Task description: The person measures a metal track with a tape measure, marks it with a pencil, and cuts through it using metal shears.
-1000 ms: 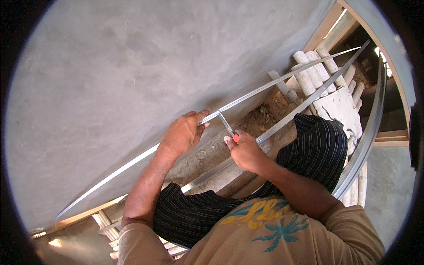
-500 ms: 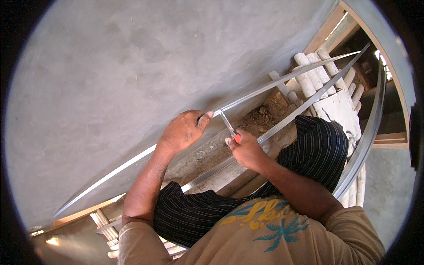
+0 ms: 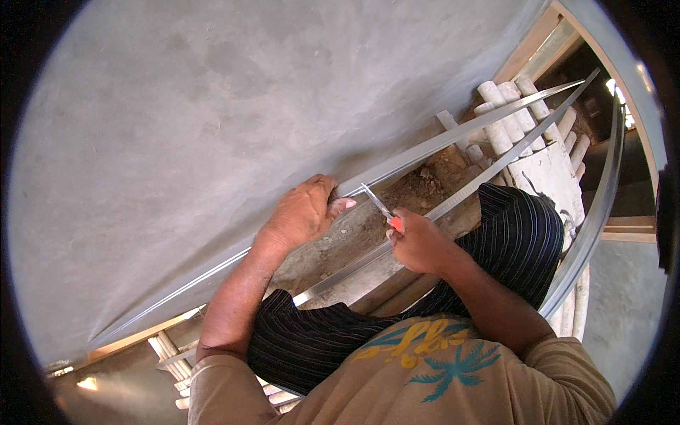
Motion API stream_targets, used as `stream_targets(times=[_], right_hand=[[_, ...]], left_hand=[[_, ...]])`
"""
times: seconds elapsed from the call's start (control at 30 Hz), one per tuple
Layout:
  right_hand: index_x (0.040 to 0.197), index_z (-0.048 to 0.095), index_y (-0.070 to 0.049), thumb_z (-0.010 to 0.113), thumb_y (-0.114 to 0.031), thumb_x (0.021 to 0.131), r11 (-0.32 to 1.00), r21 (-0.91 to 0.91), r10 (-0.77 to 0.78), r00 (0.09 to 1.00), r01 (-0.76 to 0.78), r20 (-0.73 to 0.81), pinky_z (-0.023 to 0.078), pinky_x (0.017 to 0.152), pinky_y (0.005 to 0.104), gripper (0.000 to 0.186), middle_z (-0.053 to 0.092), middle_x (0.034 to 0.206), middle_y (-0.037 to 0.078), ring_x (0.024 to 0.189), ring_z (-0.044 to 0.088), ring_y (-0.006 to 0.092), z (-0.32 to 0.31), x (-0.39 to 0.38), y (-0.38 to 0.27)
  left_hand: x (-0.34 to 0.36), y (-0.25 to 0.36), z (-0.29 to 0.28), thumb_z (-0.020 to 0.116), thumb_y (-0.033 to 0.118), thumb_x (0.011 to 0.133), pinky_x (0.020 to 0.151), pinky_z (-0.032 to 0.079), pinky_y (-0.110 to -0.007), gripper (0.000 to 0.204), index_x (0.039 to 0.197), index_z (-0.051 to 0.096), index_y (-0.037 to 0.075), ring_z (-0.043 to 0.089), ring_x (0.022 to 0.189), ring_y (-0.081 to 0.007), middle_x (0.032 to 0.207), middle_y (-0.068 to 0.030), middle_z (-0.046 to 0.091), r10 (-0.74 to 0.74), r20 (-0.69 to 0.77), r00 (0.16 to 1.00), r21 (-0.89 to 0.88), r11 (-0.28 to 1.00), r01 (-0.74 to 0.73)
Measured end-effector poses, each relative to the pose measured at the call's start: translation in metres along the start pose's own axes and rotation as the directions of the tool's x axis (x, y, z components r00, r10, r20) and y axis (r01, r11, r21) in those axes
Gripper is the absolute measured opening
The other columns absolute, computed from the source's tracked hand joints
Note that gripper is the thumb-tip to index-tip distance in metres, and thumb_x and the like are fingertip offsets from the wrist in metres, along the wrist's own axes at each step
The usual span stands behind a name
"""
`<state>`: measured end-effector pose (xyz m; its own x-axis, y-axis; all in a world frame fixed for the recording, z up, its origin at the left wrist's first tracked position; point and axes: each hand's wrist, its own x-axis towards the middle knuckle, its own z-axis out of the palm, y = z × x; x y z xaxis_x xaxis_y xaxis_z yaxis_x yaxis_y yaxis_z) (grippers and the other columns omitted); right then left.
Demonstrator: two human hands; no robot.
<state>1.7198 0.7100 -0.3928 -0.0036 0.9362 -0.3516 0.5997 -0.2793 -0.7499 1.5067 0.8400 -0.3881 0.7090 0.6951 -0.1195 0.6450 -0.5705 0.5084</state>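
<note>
A long, thin metal channel (image 3: 446, 134) runs slantwise along the grey wall, from lower left to upper right. My left hand (image 3: 301, 216) is closed around it near its middle, thumb on the near edge. In my right hand (image 3: 421, 241) is a slim metal tool with a red handle (image 3: 397, 224); its kind is not clear. The tool's tip meets the near edge of the channel, just right of my left thumb. A second metal strip (image 3: 460, 195) with a ribbed surface passes below my right hand and across my lap.
White round poles (image 3: 499, 131) are stacked at the upper right, by a wooden frame (image 3: 623, 223) in an opening. More metal strips (image 3: 591, 241) curve along the right. Rubble and dirt (image 3: 432, 177) lie below the channel. The grey wall (image 3: 177, 120) rises close behind it.
The channel has turned so that a broader face shows. Both hands have shifted slightly right, and the tool tip is a little farther right and lower in the view.
</note>
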Motion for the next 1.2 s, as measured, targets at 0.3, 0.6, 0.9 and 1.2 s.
stream_targets(times=[0.3, 0.6, 0.9, 1.2], right_hand=[[0.107, 0.058, 0.001, 0.061, -0.016, 0.097, 0.988, 0.151, 0.025, 0.996, -0.038, 0.084, 0.053, 0.073, 0.0459, 0.020, 0.065, 0.084, 0.024, 0.083, 0.068, 0.0381, 0.009, -0.019, -0.001], [0.097, 0.058, 0.001, 0.060, -0.020, 0.098, 0.960, 0.280, -0.005, 1.000, -0.003, 0.025, 0.048, 0.071, 0.0507, 0.021, 0.063, 0.080, 0.025, 0.078, 0.063, 0.0462, 0.012, -0.001, 0.015], [0.100, 0.059, 0.002, 0.058, -0.018, 0.098, 0.976, 0.216, 0.015, 1.000, -0.011, -0.017, 0.048, 0.075, 0.0519, 0.020, 0.064, 0.086, 0.027, 0.084, 0.063, 0.0483, 0.021, 0.008, 0.012], [0.102, 0.058, 0.003, 0.058, -0.016, 0.097, 0.978, 0.208, 0.007, 1.000, -0.005, -0.013, 0.049, 0.079, 0.0520, 0.020, 0.064, 0.090, 0.029, 0.091, 0.063, 0.0498, 0.015, 0.008, 0.007]], left_hand=[[0.009, -0.006, -0.008, 0.062, 0.044, 0.098, 0.075, 0.049, -0.049, 0.048, 0.101, 0.060, -0.004, 0.064, 0.083, -0.0427, 0.085, -0.0244, 0.064, -0.057, 0.012, 0.998, -0.001, 0.998, 0.057], [0.009, -0.008, -0.002, 0.068, 0.042, 0.095, 0.067, 0.051, -0.047, 0.047, 0.107, 0.054, -0.001, 0.066, 0.074, -0.0377, 0.077, -0.0204, 0.064, -0.063, 0.061, 0.996, 0.014, 0.998, 0.062], [0.010, -0.004, -0.003, 0.067, 0.041, 0.096, 0.067, 0.052, -0.048, 0.045, 0.107, 0.054, -0.001, 0.067, 0.074, -0.0372, 0.076, -0.0194, 0.065, -0.060, 0.070, 0.996, 0.070, 0.996, 0.055], [0.009, -0.004, -0.002, 0.065, 0.038, 0.097, 0.077, 0.053, -0.049, 0.044, 0.118, 0.061, 0.000, 0.068, 0.087, -0.0371, 0.091, -0.0205, 0.069, -0.001, 0.056, 0.998, 0.049, 0.999, -0.002]])
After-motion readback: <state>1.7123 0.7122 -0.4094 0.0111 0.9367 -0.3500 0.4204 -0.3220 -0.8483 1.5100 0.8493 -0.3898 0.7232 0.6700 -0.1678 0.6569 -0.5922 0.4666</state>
